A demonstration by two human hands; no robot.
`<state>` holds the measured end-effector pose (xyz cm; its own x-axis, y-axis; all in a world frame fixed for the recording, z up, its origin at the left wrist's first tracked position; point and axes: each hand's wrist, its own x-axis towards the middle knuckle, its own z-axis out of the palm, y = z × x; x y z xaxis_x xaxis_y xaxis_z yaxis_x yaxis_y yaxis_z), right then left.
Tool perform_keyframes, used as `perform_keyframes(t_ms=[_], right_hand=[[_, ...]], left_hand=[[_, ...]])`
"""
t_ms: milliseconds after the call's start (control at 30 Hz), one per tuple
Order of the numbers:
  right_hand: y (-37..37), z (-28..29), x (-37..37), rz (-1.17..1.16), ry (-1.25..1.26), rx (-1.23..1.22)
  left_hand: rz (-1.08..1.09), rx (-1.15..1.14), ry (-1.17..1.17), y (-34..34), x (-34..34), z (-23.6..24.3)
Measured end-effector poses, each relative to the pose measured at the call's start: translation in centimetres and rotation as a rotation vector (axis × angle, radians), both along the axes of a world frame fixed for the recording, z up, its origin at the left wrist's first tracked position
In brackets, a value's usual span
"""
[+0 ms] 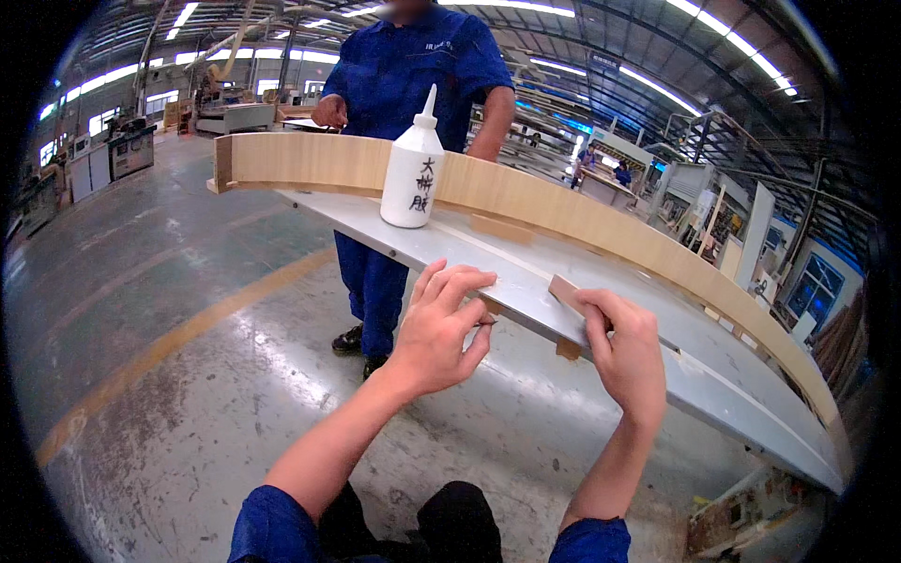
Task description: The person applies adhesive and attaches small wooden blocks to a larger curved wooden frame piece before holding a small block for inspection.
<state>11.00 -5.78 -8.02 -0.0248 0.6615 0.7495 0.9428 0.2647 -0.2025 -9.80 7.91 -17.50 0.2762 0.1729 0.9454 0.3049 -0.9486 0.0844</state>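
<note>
My left hand [439, 330] is at the near edge of a long grey metal tabletop [366, 225], fingers curled, with a small thin dark thing by the thumb that I cannot make out clearly. My right hand [621, 347] pinches a small flat wooden block [566, 293] on the tabletop. A white squeeze bottle [404, 183] with a nozzle stands upright beyond my left hand. Behind it runs a long, pale wooden band [291, 161] on edge along the far side, with a loose wooden strip [502, 230] lying in front of it.
A person in blue workwear [357, 281] stands across the table, a hand [328, 111] visible above the band. Farther back are machines [131, 145], a worker at a bench [588, 159] and stacked boards. A yellow floor line [188, 338] runs at the left.
</note>
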Motion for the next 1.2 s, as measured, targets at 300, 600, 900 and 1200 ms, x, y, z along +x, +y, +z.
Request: perform_keyframes(t_ms=[300, 600, 900, 1200], right_hand=[[0.3, 0.4, -0.2, 0.016, -0.02, -0.031], [-0.7, 0.3, 0.3, -0.033, -0.013, -0.036], [-0.4, 0.0, -0.2, -0.012, -0.016, -0.022], [-0.6, 0.2, 0.1, -0.011, 0.001, -0.022]], left_hand=[[0.013, -0.012, 0.006, 0.4, -0.1, -0.6], [-0.031, -0.002, -0.033, 0.0, 0.9, -0.2], [-0.039, -0.005, -0.044, 0.2, 0.1, -0.5], [-0.038, -0.009, -0.04, -0.1, 0.4, -0.2]])
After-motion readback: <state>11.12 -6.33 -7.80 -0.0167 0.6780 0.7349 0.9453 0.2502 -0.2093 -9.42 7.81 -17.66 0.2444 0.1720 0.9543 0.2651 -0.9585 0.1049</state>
